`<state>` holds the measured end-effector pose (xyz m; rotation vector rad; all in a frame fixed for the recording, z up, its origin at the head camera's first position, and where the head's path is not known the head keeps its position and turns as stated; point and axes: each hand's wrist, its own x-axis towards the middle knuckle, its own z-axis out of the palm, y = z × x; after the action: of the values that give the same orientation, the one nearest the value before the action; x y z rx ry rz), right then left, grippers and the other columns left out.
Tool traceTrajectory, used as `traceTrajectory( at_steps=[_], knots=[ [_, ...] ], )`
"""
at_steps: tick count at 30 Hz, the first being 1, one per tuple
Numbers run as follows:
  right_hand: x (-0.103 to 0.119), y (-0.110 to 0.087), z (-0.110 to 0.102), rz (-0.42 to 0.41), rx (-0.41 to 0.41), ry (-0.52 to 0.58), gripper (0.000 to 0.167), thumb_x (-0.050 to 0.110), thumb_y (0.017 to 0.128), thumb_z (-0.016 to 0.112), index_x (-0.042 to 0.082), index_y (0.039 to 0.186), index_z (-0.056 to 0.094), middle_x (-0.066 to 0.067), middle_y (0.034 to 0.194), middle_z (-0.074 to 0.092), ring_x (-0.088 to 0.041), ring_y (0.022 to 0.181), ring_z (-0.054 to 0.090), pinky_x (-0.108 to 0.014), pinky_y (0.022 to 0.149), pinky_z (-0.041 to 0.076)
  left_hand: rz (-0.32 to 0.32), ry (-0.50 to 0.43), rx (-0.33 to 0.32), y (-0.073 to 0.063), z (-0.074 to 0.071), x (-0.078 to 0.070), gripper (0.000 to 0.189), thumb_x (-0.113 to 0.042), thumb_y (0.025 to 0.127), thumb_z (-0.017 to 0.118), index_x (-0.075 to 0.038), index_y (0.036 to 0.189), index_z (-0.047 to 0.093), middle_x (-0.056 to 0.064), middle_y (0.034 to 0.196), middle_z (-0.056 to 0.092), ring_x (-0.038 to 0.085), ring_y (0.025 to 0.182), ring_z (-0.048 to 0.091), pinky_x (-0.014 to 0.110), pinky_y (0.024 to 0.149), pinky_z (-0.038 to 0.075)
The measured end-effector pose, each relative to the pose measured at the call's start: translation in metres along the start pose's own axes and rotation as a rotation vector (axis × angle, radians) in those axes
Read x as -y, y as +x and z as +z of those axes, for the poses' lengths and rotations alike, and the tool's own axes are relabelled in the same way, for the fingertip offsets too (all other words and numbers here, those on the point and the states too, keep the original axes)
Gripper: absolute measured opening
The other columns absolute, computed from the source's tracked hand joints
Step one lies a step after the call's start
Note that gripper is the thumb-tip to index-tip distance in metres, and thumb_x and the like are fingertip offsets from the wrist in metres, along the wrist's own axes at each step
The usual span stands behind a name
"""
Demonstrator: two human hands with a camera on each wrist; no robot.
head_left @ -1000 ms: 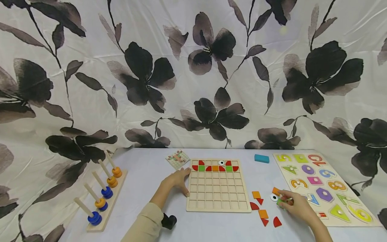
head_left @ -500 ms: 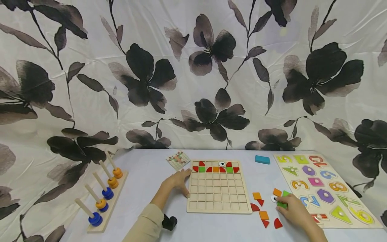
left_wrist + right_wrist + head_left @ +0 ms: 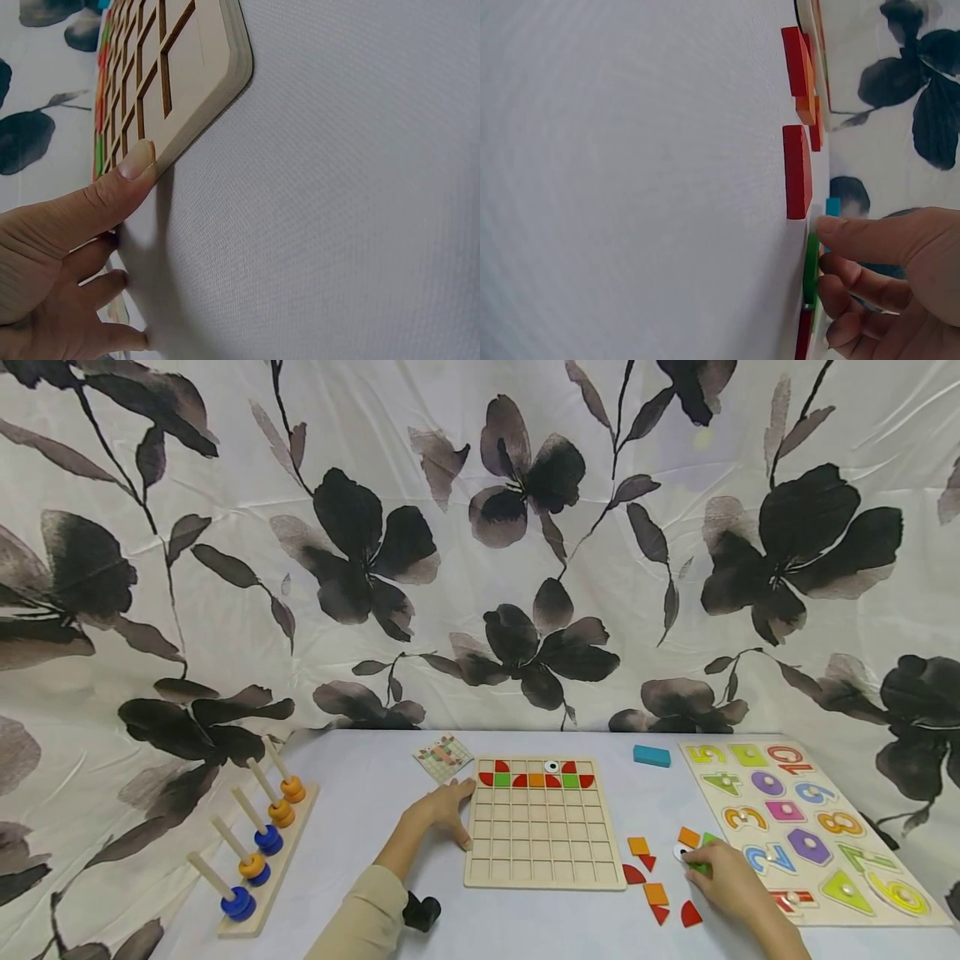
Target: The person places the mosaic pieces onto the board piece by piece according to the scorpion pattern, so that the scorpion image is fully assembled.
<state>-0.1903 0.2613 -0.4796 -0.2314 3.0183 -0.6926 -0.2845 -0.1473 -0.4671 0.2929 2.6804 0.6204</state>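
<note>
Green piece [image 3: 810,274] is seen edge-on at the right hand's [image 3: 726,878] fingertips, low on or just above the table [image 3: 555,927]; long axis not made out. The right hand is much the nearer; its thumb and fingers are held narrow, but whether the piece is pinched cannot be told. Board [image 3: 540,841] well to the left: second row filled, top row part-filled. Its left edge is touched by the left hand [image 3: 437,810], fingers spread.

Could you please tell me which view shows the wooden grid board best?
The head view: it shows nearly the whole wooden grid board and the coloured pieces in it. The left wrist view shows one corner and some squares, slanted and cut off; the right wrist view shows at most a pale edge.
</note>
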Motion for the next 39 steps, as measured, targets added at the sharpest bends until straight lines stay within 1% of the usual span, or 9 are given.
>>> traceTrajectory(
  at_steps=[2,5,7,8,12,16,24,31,39],
  knots=[
    [0.000,0.000,-0.001,0.005,-0.006,-0.014,0.022,0.003,0.075,0.072,-0.003,0.096,0.071,-0.009,0.085,0.061,-0.017,0.072,0.048,-0.032,0.064,0.046,0.000,-0.004,0.000,0.000,0.000,0.000,0.102,-0.017,0.055,0.090,-0.006,0.143,0.039,0.015,0.150,0.032,0.040,0.138,0.024,0.062,0.107,0.023],
    [0.000,0.002,-0.002,0.022,-0.009,-0.054,0.028,0.005,0.076,0.072,-0.005,0.102,0.068,-0.015,0.091,0.060,-0.023,0.077,0.053,-0.042,0.071,0.050,0.002,-0.008,0.000,0.000,0.000,0.000,0.102,-0.017,0.055,0.091,-0.005,0.143,0.039,0.017,0.150,0.032,0.041,0.138,0.025,0.062,0.107,0.024],
    [0.000,0.003,-0.002,0.019,-0.002,-0.088,0.030,0.006,0.077,0.072,-0.005,0.104,0.067,-0.017,0.092,0.059,-0.026,0.080,0.055,-0.049,0.074,0.050,-0.001,-0.012,0.003,0.000,0.000,0.000,0.103,-0.017,0.055,0.091,-0.006,0.143,0.039,0.017,0.150,0.032,0.041,0.138,0.025,0.062,0.107,0.024],
    [0.000,0.004,-0.001,0.015,0.003,-0.098,0.031,0.007,0.077,0.072,-0.005,0.105,0.068,-0.018,0.092,0.059,-0.027,0.080,0.055,-0.049,0.074,0.050,-0.004,-0.015,0.004,0.000,0.000,0.000,0.103,-0.017,0.055,0.091,-0.006,0.143,0.039,0.017,0.150,0.031,0.041,0.138,0.024,0.061,0.108,0.024],
    [0.001,0.006,0.001,-0.016,0.014,-0.110,0.026,0.005,0.077,0.071,-0.007,0.100,0.070,-0.014,0.085,0.059,-0.022,0.075,0.052,-0.042,0.069,0.049,-0.013,-0.026,0.010,-0.001,0.001,0.001,0.104,-0.017,0.055,0.091,-0.006,0.144,0.038,0.017,0.151,0.031,0.040,0.139,0.024,0.060,0.108,0.024],
    [0.003,0.007,0.003,-0.003,0.021,-0.108,0.023,0.007,0.078,0.071,-0.007,0.096,0.071,-0.008,0.079,0.058,-0.018,0.071,0.047,-0.037,0.067,0.047,-0.012,-0.026,0.007,-0.001,0.000,0.001,0.104,-0.017,0.055,0.091,-0.006,0.144,0.038,0.018,0.150,0.031,0.041,0.138,0.024,0.060,0.108,0.025],
    [0.008,0.010,0.004,0.031,0.016,-0.045,0.016,0.015,0.080,0.072,0.000,0.085,0.074,-0.002,0.074,0.057,-0.014,0.071,0.051,-0.039,0.069,0.049,-0.008,-0.027,0.005,-0.001,-0.001,0.003,0.104,-0.017,0.055,0.091,-0.005,0.143,0.038,0.019,0.150,0.031,0.041,0.138,0.024,0.060,0.108,0.025],
    [0.013,0.016,0.003,0.040,0.030,-0.020,0.018,0.013,0.079,0.073,-0.003,0.086,0.073,-0.004,0.079,0.063,-0.020,0.076,0.058,-0.046,0.076,0.050,0.003,-0.020,0.004,0.001,-0.003,0.004,0.103,-0.017,0.056,0.090,-0.005,0.144,0.038,0.019,0.150,0.031,0.041,0.138,0.024,0.061,0.108,0.024],
    [0.017,0.020,0.003,0.099,0.040,-0.004,0.019,0.011,0.078,0.074,-0.006,0.087,0.070,-0.006,0.079,0.063,-0.021,0.075,0.058,-0.047,0.076,0.051,0.001,-0.019,0.009,0.004,-0.006,0.004,0.103,-0.017,0.057,0.090,-0.006,0.144,0.037,0.024,0.149,0.029,0.042,0.138,0.024,0.060,0.108,0.024]
  ],
)
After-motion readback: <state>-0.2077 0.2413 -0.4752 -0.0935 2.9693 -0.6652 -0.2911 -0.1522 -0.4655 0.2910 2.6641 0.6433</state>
